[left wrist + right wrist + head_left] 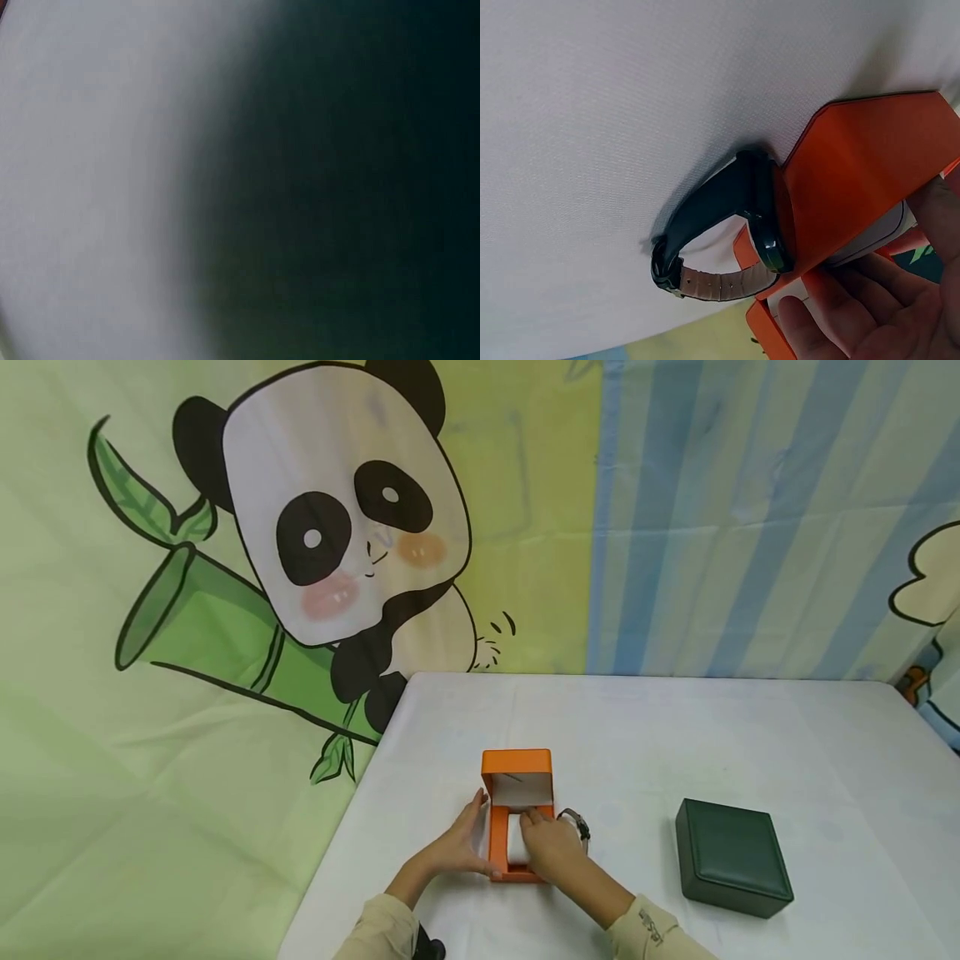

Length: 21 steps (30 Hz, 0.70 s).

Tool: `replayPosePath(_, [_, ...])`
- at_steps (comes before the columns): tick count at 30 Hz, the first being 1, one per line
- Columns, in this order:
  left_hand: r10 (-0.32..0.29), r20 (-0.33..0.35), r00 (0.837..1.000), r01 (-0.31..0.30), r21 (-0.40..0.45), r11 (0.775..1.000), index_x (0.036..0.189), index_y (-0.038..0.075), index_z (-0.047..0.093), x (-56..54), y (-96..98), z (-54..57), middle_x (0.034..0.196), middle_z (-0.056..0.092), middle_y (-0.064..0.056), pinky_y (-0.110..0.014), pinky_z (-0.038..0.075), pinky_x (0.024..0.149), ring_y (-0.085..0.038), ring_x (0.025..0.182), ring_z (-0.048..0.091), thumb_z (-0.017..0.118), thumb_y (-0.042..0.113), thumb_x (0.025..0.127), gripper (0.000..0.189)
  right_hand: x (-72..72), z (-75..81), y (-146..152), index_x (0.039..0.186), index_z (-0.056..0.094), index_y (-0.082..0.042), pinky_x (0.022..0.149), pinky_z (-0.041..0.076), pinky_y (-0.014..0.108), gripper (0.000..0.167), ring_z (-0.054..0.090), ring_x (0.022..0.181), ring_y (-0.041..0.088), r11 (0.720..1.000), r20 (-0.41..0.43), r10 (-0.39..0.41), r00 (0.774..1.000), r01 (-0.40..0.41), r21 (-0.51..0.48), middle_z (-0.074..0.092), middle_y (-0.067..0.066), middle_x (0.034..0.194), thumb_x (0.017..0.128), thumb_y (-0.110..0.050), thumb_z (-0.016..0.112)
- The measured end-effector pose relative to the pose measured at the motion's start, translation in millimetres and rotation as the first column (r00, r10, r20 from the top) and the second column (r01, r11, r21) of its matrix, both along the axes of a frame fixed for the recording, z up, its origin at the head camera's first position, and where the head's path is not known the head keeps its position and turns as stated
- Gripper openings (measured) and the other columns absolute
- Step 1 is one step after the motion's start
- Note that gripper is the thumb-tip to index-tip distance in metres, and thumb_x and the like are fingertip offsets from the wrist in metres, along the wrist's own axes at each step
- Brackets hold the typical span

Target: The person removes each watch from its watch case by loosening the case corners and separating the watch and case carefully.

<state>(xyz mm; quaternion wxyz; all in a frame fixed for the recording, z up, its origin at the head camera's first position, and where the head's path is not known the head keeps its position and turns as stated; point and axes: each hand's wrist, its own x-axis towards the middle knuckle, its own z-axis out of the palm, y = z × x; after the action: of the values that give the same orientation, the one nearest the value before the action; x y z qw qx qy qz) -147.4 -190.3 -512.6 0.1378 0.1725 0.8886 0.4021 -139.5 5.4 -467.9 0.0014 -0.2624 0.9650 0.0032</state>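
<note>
An orange watch box (498,839) stands on the table with its lid (516,762) raised. My left hand (453,847) grips its left side, thumb at the front corner and fingertips up by the lid. Inside lies a white watch cushion (517,839). My right hand (553,845) reaches into the box and grips this cushion, fingertips at its far end; in the right wrist view the fingers (840,300) partly hide it. Against the box's right wall rests a dark-strapped wristwatch (712,187), its strap closed in a loop. The left wrist view is dark and blurred.
A dark green closed box (735,856) sits on the white table (615,752) to the right. Behind the table hangs a cloth (540,527) printed with a panda and stripes. A small black object (429,946) shows beside the left sleeve.
</note>
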Motion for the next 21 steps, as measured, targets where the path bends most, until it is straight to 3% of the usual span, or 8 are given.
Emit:
replayPosePath(4, [-0.072,0.029,0.997,0.073,-0.037,0.997,0.145,0.01,-0.015,-0.6,2.6,-1.4,0.154,-0.001,-0.013,-0.052,0.019,0.109,-0.029,0.141,0.007,0.087,0.033,0.056,0.137,0.1,0.9,-1.4,0.118,0.059,-0.004,0.075,0.05,0.038,0.067,0.058,0.108,0.018,1.0,0.007,0.008,1.0,-0.008,0.024,0.06,0.007,0.12,0.064,-0.037,0.081])
replayPosePath(8, [-0.072,0.021,0.997,0.074,-0.107,0.992,0.145,0.012,-0.016,-1.0,3.2,-4.1,0.154,0.002,-0.013,-0.05,0.022,0.109,-0.029,0.14,0.012,0.086,0.037,0.056,0.138,-2.1,1.5,0.6,0.122,0.057,-0.004,0.077,0.05,0.038,0.071,0.06,0.106,0.019,0.999,0.043,0.041,0.998,-0.042,0.022,0.058,0.008,0.125,0.066,-0.044,0.077])
replayPosePath(10, [-0.08,0.021,0.997,0.083,-0.128,0.988,0.145,0.011,-0.016,-1.6,2.9,-5.1,0.153,0.003,-0.013,-0.049,0.023,0.109,-0.029,0.14,0.013,0.085,0.039,0.057,0.137,-4.4,2.4,4.4,0.126,0.053,-0.004,0.082,0.049,0.041,0.074,0.06,0.104,0.021,0.998,0.112,0.059,0.992,-0.055,-0.038,0.054,0.01,0.129,0.069,-0.045,0.075])
replayPosePath(15, [-0.105,0.045,0.993,0.11,-0.13,0.985,0.144,0.011,-0.019,-3.8,3.2,-6.0,0.152,0.004,-0.014,-0.048,0.023,0.109,-0.029,0.139,0.013,0.085,0.039,0.058,0.137,-10.6,8.6,21.1,0.135,0.043,-0.006,0.094,0.041,0.05,0.075,0.057,0.11,0.029,0.965,0.302,0.129,0.944,-0.05,-0.256,0.042,0.017,0.139,0.076,-0.043,0.07])
replayPosePath(21, [-0.088,0.065,0.994,0.097,-0.139,0.986,0.145,0.013,-0.017,-4.9,4.0,-5.0,0.152,0.005,-0.01,-0.047,0.024,0.11,-0.026,0.139,0.015,0.084,0.041,0.058,0.136,-18.7,25.8,40.8,0.13,0.049,-0.002,0.095,0.041,0.049,0.062,0.053,0.115,0.031,0.919,0.38,0.215,0.9,-0.054,-0.391,0.052,0.017,0.13,0.079,-0.032,0.069])
